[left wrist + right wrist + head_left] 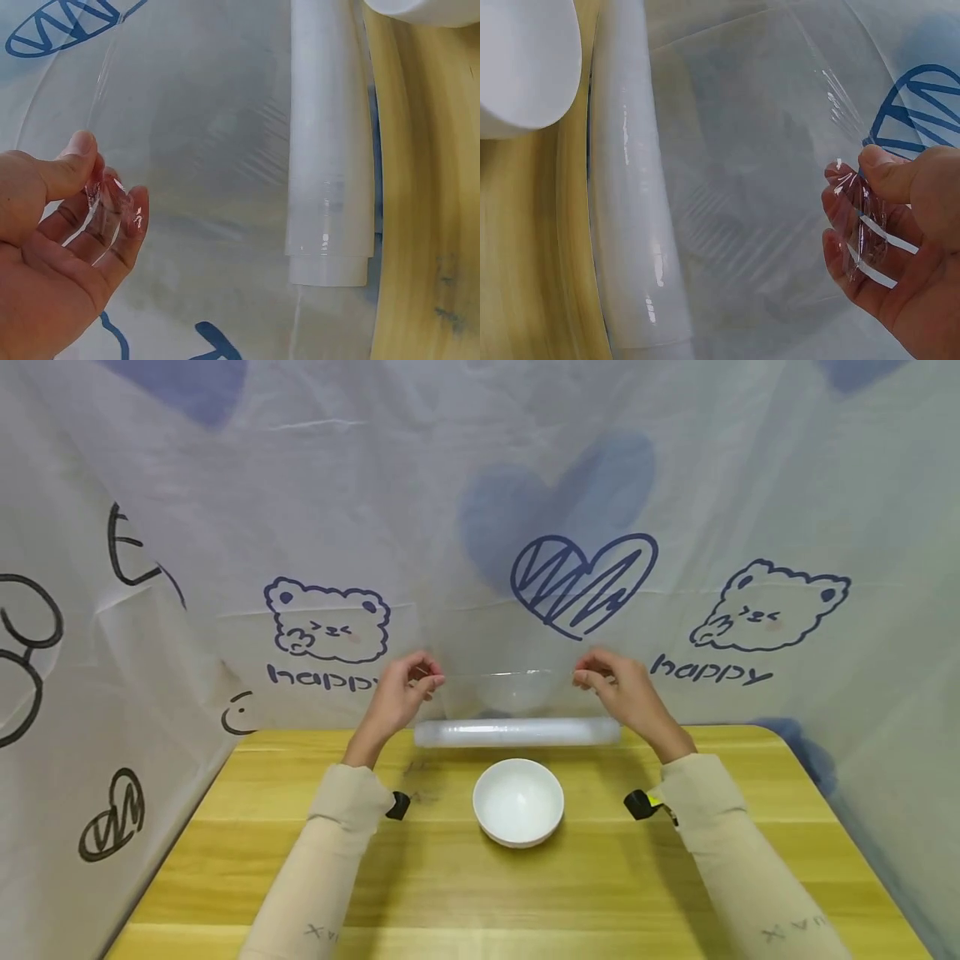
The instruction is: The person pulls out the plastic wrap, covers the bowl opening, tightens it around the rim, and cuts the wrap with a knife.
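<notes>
A roll of cling film (517,732) lies along the far edge of the table, with a clear sheet drawn up from it. My left hand (405,687) pinches one corner of the sheet's free edge between thumb and fingers. At the other corner, my right hand (617,687) pinches the film too; crumpled film (862,217) lies over its fingers in the right wrist view. The sheet hangs stretched between both hands, beyond the roll. A white bowl (518,802) stands upright on the table, nearer than the roll, and touched by neither hand.
The wooden table (517,902) ends just behind the roll. A pale cloth (450,527) printed with hearts and bears hangs behind and at both sides. Black wrist devices (640,804) show beside both sleeves.
</notes>
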`<state>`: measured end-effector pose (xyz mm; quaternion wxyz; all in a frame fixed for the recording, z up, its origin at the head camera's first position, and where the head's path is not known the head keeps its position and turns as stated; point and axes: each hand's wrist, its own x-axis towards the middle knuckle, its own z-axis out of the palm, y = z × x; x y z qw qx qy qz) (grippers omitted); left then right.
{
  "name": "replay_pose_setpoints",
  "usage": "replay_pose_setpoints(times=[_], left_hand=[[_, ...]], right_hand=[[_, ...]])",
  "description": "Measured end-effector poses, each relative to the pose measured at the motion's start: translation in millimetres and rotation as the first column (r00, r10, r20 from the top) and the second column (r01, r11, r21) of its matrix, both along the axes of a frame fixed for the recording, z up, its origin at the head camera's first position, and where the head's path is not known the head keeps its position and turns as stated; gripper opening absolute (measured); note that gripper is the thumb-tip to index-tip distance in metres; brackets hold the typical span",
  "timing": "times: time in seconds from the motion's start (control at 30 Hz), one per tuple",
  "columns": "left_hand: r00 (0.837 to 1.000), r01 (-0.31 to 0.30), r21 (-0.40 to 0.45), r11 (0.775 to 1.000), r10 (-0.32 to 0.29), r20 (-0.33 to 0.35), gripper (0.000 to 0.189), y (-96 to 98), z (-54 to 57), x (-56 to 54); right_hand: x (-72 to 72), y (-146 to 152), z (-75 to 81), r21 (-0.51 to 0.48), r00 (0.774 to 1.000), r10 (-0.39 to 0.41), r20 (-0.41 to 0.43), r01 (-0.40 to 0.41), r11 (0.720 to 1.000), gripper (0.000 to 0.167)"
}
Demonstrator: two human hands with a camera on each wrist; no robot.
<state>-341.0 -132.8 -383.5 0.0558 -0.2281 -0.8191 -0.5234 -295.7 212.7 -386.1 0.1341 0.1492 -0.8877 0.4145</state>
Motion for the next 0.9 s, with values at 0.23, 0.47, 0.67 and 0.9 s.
replay_pose_setpoints(times=[0.23,0.47,0.67,0.9], left_hand=[[1.0,-0.016,-0.009,1.0,0.015,-0.027,0.004,-2.3,6.4,-4.8],[0.999,-0.029,-0.045,0.999,0.028,-0.021,0.006,-5.9,14.9,-4.6],[0.999,-0.021,-0.054,0.998,0.018,-0.051,0.003,-5.0,28.4,-7.1],[0.998,-0.044,-0.038,0.998,0.042,-0.054,0.008,-6.9,39.4,-6.0]], right_hand=[[-5.0,-3,6.2,-0.011,1.0,0.01,-0.016,-0.01,1.0,0.01],[-5.1,-6,14.0,0.008,1.0,0.009,-0.021,-0.009,1.0,0.011],[-6.3,-6,26.1,0.006,0.998,0.013,-0.069,-0.013,1.0,0.011],[-7.8,-9,33.6,-0.004,0.997,0.016,-0.076,-0.017,1.0,0.012]])
